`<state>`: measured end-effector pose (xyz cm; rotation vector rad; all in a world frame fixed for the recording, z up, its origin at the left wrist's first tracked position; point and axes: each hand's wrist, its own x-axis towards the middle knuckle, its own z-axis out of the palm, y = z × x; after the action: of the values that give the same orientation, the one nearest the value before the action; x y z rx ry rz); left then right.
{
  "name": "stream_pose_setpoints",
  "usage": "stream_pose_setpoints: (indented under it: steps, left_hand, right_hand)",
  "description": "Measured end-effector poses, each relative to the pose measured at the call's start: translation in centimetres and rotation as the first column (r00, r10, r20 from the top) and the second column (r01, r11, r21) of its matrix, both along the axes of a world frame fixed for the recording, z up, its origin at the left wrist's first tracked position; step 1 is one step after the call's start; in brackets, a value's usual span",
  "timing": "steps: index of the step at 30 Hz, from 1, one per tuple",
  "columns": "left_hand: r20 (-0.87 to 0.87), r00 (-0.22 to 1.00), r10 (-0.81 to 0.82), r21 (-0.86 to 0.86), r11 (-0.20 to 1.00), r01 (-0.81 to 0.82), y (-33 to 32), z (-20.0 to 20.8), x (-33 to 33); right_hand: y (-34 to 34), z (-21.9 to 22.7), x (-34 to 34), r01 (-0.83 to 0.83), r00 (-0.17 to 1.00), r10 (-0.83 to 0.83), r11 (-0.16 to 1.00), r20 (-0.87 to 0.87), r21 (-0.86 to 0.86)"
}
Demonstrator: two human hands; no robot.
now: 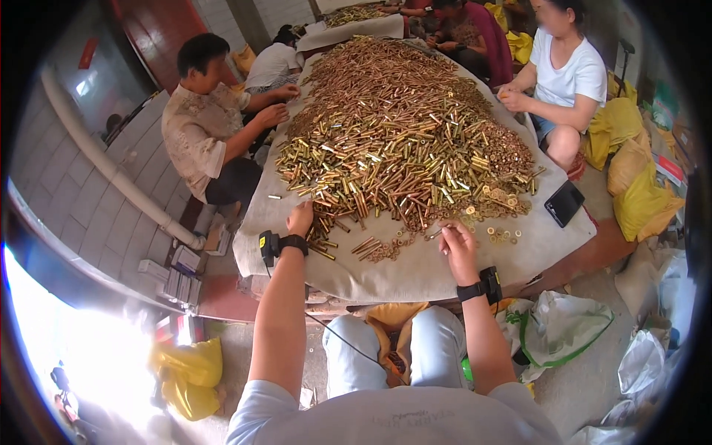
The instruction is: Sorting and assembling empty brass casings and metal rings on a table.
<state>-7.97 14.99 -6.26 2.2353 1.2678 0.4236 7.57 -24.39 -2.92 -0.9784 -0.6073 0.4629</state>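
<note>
A long heap of brass- and copper-coloured metal tubes (371, 159) covers much of the table. My left hand (300, 219) is at the heap's near left edge, its fingers curled in; what they hold, if anything, is hidden. Over the near side of the cloth, my right hand (457, 246) pinches a small metal tube (434, 236) between thumb and fingers. Between my hands lie a few loose tubes (366, 245) beside a small cluster of rings (389, 248). Several flat brass washers (504, 235) lie to the right of my right hand.
A pale cloth (549, 256) covers the table; a black phone (564, 204) lies near its right edge. People sit along both sides, including one at left (204, 126) and one at right (567, 81). Yellow sacks (645, 196) and a white bag (567, 326) stand on the floor.
</note>
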Motion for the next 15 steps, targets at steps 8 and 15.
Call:
stream_pose_setpoints:
  steps: [8, 15]
  left_hand:
    - [0.287, 0.948, 0.134, 0.343, 0.910, -0.233, -9.8, 5.4, 4.2]
    - [0.255, 0.598, -0.760, 0.597, 0.610, 0.521, -23.2, 10.6, 12.1]
  right_hand:
    - [-0.6, -0.1, 0.1, -0.005, 1.000, 0.008, 0.996, 0.029, -0.085]
    - [-0.9, 0.1, 0.2, -0.023, 0.999, 0.030, 0.988, 0.044, -0.149]
